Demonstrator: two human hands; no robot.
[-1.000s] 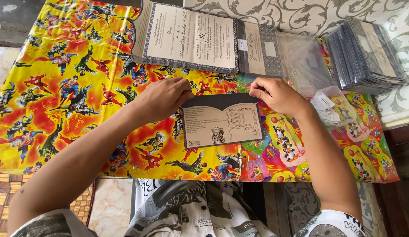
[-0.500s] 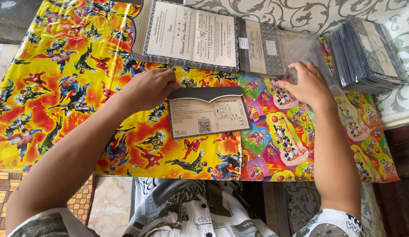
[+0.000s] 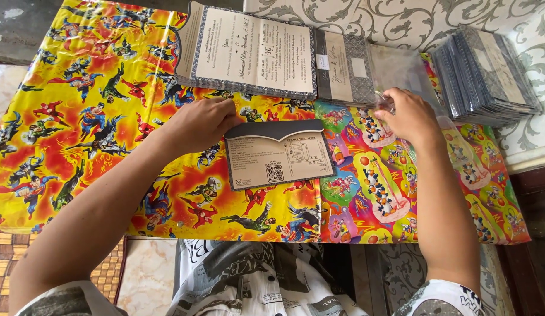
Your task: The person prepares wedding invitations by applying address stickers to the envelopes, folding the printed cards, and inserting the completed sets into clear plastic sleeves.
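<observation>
My low table's bright cartoon-printed paper cover (image 3: 79,117) carries a folded dark card (image 3: 278,155), open printed sheets (image 3: 249,52), clear plastic sleeves (image 3: 401,70) and stacked dark cards (image 3: 486,76).

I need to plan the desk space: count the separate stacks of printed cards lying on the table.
3. A stack of opened grey-bordered cards lies at top centre, a folded dark-patterned stack lies just right of it, and a dark wrapped stack lies at far right. More may lie out of frame.

bare forearms, short patterned sleeves, printed grey-white shirt
</observation>
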